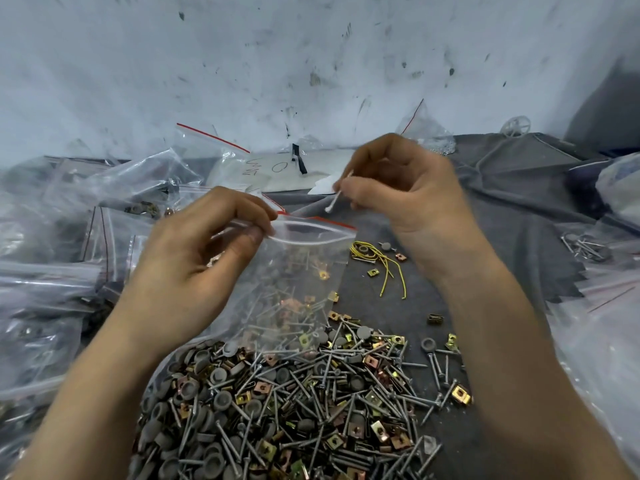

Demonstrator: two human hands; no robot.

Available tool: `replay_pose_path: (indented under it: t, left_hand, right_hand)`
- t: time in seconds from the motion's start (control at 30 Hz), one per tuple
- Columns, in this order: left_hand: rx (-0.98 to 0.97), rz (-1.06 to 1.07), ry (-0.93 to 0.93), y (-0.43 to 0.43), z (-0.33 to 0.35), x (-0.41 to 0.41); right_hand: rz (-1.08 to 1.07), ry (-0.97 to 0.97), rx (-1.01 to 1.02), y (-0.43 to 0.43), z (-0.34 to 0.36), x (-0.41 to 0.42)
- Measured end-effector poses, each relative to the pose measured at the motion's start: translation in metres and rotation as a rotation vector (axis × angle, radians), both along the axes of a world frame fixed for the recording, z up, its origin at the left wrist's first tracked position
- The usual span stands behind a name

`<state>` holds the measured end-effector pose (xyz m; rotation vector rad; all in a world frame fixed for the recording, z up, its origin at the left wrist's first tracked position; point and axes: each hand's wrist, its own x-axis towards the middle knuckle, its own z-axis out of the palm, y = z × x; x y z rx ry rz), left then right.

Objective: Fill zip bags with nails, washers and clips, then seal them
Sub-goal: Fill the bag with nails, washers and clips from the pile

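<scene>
Loose on the near middle of the surface lies a mixed heap of grey steel nails, round grey washers and brass-coloured square clips [294,410], spread over a dark grey cloth [519,209]. Both bare forearms reach in over it.

Just beyond the heap, the left hand [194,258] holds up a clear plastic zip bag with a red strip along its mouth [298,271]. Its fingers [242,209] and thumb pinch the left end of the mouth, which gapes open. The bag hangs down to the far edge of the heap; nails and clips show through it, but whether they lie inside cannot be told.

Right of the bag's mouth and slightly above it, the right hand [408,192] has its fingers [349,192] curled, pinching one pale, blurred nail [334,200] that points down towards the opening without touching it.

Under that hand a tangle of thin yellow wire [377,261] lies on the cloth. Filled clear plastic bags [52,271] pile up on the left, and more clear bags [606,323] lie on the right. Farther back rests a white sheet with handwriting [277,168], against a scuffed white wall [311,64].
</scene>
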<state>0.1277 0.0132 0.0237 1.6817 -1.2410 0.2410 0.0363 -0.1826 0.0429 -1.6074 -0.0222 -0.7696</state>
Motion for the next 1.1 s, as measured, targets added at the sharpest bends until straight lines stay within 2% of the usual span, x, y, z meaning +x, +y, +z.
replay_pose_path:
  t: [0.13,0.2,0.27,0.33,0.4,0.47,0.53,0.77,0.93,1.1]
  left_hand:
    - [-0.014,-0.01,0.003,0.0,-0.001,-0.002]
    - [-0.033,0.02,0.02,0.001,-0.001,0.0]
    - [-0.044,0.052,0.033,0.002,-0.001,0.003]
    - [-0.049,0.074,0.039,0.003,-0.001,0.004]
    - [-0.046,0.084,0.036,0.004,-0.001,0.005]
    - [-0.039,0.092,0.033,0.004,-0.001,0.006]
    - [-0.031,0.097,0.027,0.005,-0.001,0.007]
    - [-0.029,0.099,0.029,0.005,0.0,0.007]
    - [-0.013,0.094,0.012,0.006,-0.001,0.008]
    - [-0.007,0.083,-0.01,0.005,-0.001,0.007]
  right_hand:
    - [0.049,0.103,-0.173,0.012,-0.001,0.002]
    - [0.003,0.117,-0.147,0.005,-0.003,0.004]
    - [-0.108,0.245,-0.192,-0.009,-0.009,0.005]
    - [-0.191,0.527,-0.437,-0.022,-0.02,0.007]
    - [-0.098,0.883,-0.628,-0.03,-0.035,0.01]
    - [0.071,1.192,-0.663,-0.027,-0.05,0.013]
    - [0.169,1.344,-0.717,-0.02,-0.061,0.018]
    - [0.194,1.318,-0.883,-0.013,-0.075,0.031]
    - [0.26,1.285,-0.838,-0.018,-0.075,0.03]
    - [0.24,1.139,-0.679,-0.029,-0.071,0.027]
